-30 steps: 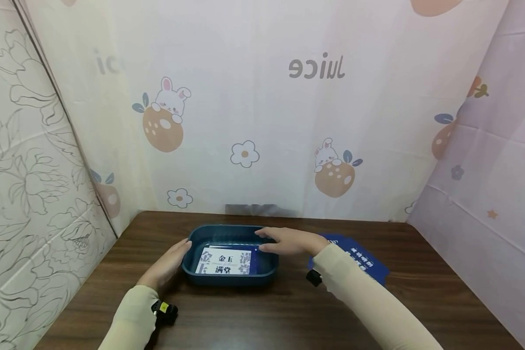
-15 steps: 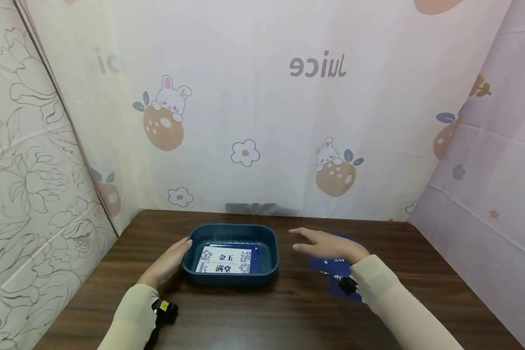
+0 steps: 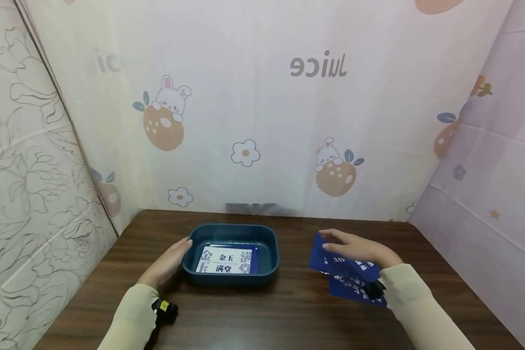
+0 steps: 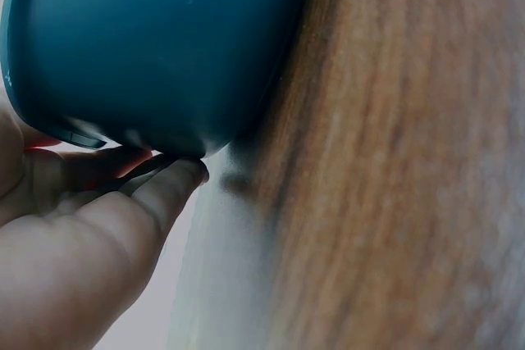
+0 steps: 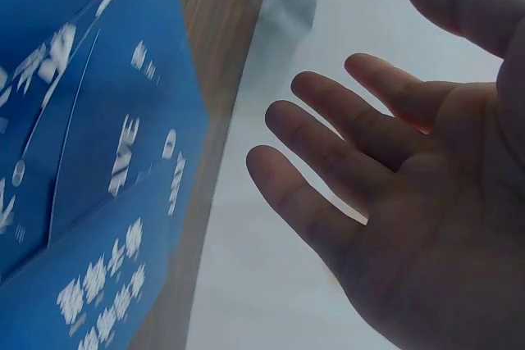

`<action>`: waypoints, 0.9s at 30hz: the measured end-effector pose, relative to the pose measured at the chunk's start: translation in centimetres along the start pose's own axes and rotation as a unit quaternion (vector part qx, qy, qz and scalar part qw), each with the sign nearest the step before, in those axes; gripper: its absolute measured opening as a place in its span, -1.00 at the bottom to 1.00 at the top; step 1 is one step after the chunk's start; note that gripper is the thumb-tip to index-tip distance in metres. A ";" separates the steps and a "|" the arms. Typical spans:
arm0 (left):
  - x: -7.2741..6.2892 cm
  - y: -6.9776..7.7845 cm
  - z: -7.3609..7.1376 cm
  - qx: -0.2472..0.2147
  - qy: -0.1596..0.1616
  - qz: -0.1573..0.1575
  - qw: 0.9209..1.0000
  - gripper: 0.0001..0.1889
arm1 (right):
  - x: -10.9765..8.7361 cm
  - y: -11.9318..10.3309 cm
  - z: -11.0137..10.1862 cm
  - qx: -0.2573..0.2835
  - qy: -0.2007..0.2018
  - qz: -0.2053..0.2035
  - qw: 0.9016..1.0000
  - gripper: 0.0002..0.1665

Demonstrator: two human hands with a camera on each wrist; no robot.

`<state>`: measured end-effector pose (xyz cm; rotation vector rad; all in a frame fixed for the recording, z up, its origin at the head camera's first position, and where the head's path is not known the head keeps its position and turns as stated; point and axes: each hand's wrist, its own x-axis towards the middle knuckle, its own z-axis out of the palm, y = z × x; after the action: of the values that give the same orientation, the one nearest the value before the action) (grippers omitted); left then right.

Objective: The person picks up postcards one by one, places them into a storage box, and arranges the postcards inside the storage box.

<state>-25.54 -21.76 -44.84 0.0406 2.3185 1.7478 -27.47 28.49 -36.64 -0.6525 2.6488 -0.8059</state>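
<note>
A dark teal tray (image 3: 230, 280) sits on the table left of centre. In it lies a white card (image 3: 224, 260) with large dark characters, overlapping a blue card (image 3: 254, 262). My left hand (image 3: 168, 263) rests against the tray's left side; in the left wrist view its fingers (image 4: 168, 190) touch the outer wall below the rim. Over on the right, several blue cards (image 3: 323, 260) with white print lie overlapped and fanned out. My right hand (image 3: 358, 247) is above them, and the right wrist view shows its fingers (image 5: 295, 194) spread and holding nothing.
The brown wooden table (image 3: 262, 321) reaches back to a printed curtain (image 3: 262, 97). More fabric hangs at the left and right sides. A grey strip (image 3: 262, 209) shows at the table's back edge. Small black cameras (image 3: 165, 311) are strapped to both wrists.
My right hand has moved right, from over the tray to above the blue cards. The left hand, the tray and the cards in it have stayed put.
</note>
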 end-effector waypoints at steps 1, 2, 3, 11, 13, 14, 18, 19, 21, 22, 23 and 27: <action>0.0 0.0 0.0 0.001 0.000 0.000 1.000 -0.25 | -0.2 0.4 -0.2 0.005 0.003 0.004 1.000 -0.26; 0.0 0.1 0.0 0.003 0.000 -0.001 1.000 -0.24 | -0.4 0.8 -0.3 0.007 0.007 0.008 1.000 -0.27; 0.0 0.1 0.0 0.004 0.000 -0.002 1.000 -0.24 | -0.6 1.2 -0.5 0.007 0.012 0.012 1.000 -0.28; 0.0 0.1 0.0 0.003 -0.001 0.001 1.000 -0.25 | -1.9 3.5 -1.2 0.032 0.028 0.036 0.998 -0.26; 0.1 0.0 0.0 0.002 -0.001 0.001 1.000 -0.25 | -2.1 4.1 -1.2 0.043 0.031 0.043 0.998 -0.24; 0.1 0.0 0.0 0.002 -0.002 0.001 1.000 -0.25 | -2.1 4.4 -1.2 0.045 0.033 0.045 0.997 -0.24; 0.1 0.1 0.0 0.003 -0.002 -0.002 1.000 -0.25 | -2.2 5.6 -1.1 0.051 0.043 0.059 0.996 -0.22; 0.1 0.1 0.0 0.003 -0.002 -0.002 1.000 -0.25 | -2.2 5.9 -1.1 0.051 0.046 0.065 0.996 -0.22; 0.1 0.1 0.1 0.003 -0.003 -0.001 1.000 -0.25 | -2.2 6.3 -1.0 0.055 0.052 0.078 0.994 -0.20; 0.1 0.1 0.1 0.004 -0.003 -0.001 1.000 -0.25 | -2.2 6.5 -1.0 0.054 0.056 0.085 0.993 -0.19; 0.1 0.0 0.1 0.003 -0.003 0.000 1.000 -0.25 | -2.2 6.7 -1.0 0.054 0.062 0.094 0.992 -0.19; 0.1 0.0 0.1 0.004 -0.006 0.003 1.000 -0.25 | -2.1 7.5 -0.9 0.041 0.097 0.132 0.986 -0.18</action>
<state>-25.59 -21.69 -44.87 0.0584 2.3196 1.7371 -28.59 35.53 -40.00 -0.2020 2.7748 -0.9335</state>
